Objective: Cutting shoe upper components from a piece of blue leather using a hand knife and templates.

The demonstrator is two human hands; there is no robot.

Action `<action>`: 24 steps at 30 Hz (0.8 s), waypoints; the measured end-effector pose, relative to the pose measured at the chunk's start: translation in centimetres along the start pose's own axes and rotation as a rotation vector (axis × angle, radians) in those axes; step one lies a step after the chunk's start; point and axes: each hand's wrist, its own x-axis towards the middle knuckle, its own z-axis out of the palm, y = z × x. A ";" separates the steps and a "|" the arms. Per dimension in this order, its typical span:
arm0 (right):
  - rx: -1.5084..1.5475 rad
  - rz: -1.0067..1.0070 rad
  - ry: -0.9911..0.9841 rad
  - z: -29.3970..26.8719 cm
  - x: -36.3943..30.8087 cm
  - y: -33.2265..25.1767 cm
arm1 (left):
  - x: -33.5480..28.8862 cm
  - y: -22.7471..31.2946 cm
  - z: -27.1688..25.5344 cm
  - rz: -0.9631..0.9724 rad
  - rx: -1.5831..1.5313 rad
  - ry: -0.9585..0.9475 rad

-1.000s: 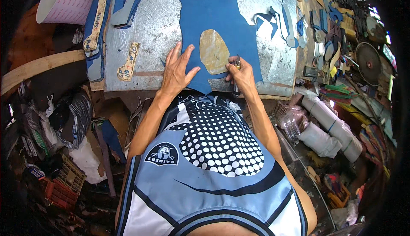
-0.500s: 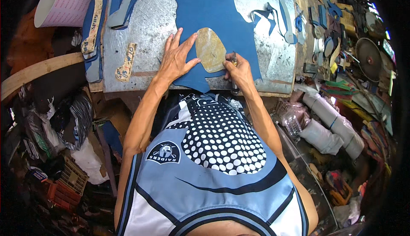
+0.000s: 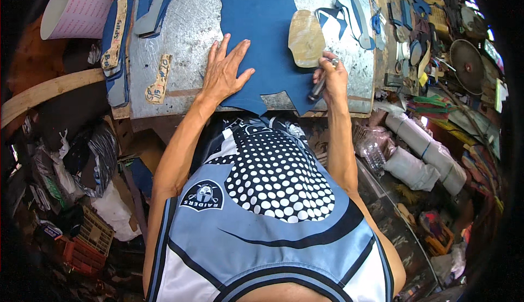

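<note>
A sheet of blue leather-like material [image 3: 256, 23] lies across the metal-topped table, with irregular cut edges and a cut-out gap near the front. Flat on its left side rests my left hand [image 3: 226, 72], fingers spread. My right hand [image 3: 331, 78] is closed around a dark-handled knife [image 3: 317, 90]; its blade cannot be made out. A tan, rounded pattern piece [image 3: 307, 39] is just beyond the right fingertips, over the sheet's right edge. Whether those fingers also pinch the pattern is unclear.
Stacked blue and grey cut pieces [image 3: 155, 12] lie at the table's left, near a marked tan pattern [image 3: 158, 81]. Dark strips [image 3: 341, 18] lie at the right. A fan [image 3: 466, 66] and wrapped rolls [image 3: 426, 149] stand beyond the table's right side.
The tan pattern has shifted right and slightly away from me, off the middle of the sheet. My right hand has moved right with the knife. The left hand stays on the sheet.
</note>
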 end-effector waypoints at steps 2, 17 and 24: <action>0.005 -0.028 0.010 -0.7 0.2 -0.4 | -0.1 0.6 -0.1 -0.039 0.021 -0.033; -0.059 -0.292 0.191 -5.2 1.0 -3.8 | 0.3 6.3 2.6 0.042 0.126 -0.278; -0.528 -0.561 0.154 -3.2 3.3 -12.0 | 0.2 11.6 7.5 0.486 -0.084 -0.497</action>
